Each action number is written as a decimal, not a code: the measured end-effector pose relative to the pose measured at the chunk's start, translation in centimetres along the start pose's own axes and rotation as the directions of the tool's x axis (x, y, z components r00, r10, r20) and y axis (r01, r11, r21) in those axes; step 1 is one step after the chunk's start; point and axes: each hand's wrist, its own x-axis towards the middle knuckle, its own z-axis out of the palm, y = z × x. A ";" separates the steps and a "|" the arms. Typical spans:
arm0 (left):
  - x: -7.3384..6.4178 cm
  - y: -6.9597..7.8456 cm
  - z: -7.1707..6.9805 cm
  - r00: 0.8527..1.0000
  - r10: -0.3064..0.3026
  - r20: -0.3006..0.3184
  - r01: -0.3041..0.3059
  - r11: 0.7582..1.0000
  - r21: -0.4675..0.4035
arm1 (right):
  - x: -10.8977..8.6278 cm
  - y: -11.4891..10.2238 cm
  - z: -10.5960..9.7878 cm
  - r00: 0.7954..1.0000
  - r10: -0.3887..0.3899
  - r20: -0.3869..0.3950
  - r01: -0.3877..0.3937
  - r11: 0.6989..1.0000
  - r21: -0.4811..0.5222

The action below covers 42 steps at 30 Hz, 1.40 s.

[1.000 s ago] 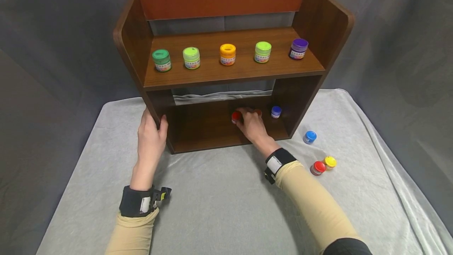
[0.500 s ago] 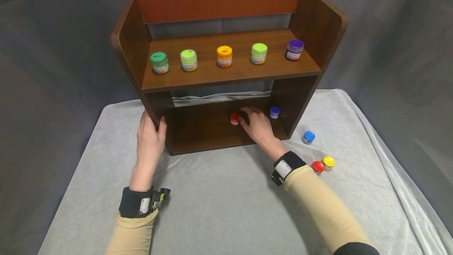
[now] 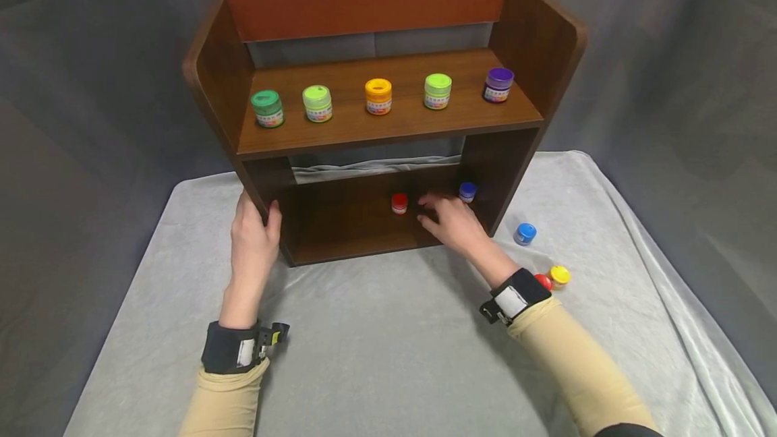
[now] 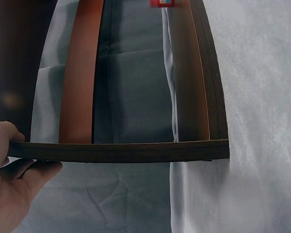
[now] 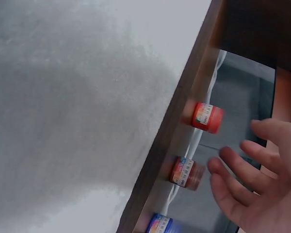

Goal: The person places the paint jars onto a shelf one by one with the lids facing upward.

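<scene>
- Head view: your left hand (image 3: 253, 235) grips the left panel (image 4: 119, 152) of the shelf (image 3: 388, 141), its edge between thumb and fingers.
- Your right hand (image 3: 455, 221) is loosely open at the lower board (image 3: 340, 224), fingers bent and apart, holding nothing.
- Right wrist view: the brown jar (image 5: 186, 174) stands on that board, just beside your fingertips but apart from them, between a red jar (image 5: 207, 117) and a dark blue jar (image 5: 160, 224).
- On the upper board (image 3: 408, 120), left to right: green jar (image 3: 268, 109), lime jar (image 3: 318, 104), orange jar (image 3: 379, 97), second lime jar (image 3: 438, 92), purple jar (image 3: 498, 85).
- Right of the shelf, on the surface (image 3: 364, 342): light blue jar (image 3: 525, 233), yellow jar (image 3: 559, 276), second red jar (image 3: 543, 281), partly hidden by your wristband (image 3: 527, 292).
</scene>
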 end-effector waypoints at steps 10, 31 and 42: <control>0.0 0.0 0.0 0.999 -0.019 0.026 0.019 1.000 0.002 | -2.3 0.8 -1.8 0.992 -0.033 0.124 0.034 0.999 -0.009; 0.1 -0.2 0.1 1.000 0.006 0.001 -0.006 1.000 -0.014 | -6.2 5.4 -8.0 0.898 0.077 0.434 -0.030 0.993 -0.114; 0.1 -0.1 0.2 1.000 0.021 -0.016 -0.022 1.000 -0.022 | -7.2 7.8 -9.6 0.923 0.158 0.350 -0.087 0.974 -0.210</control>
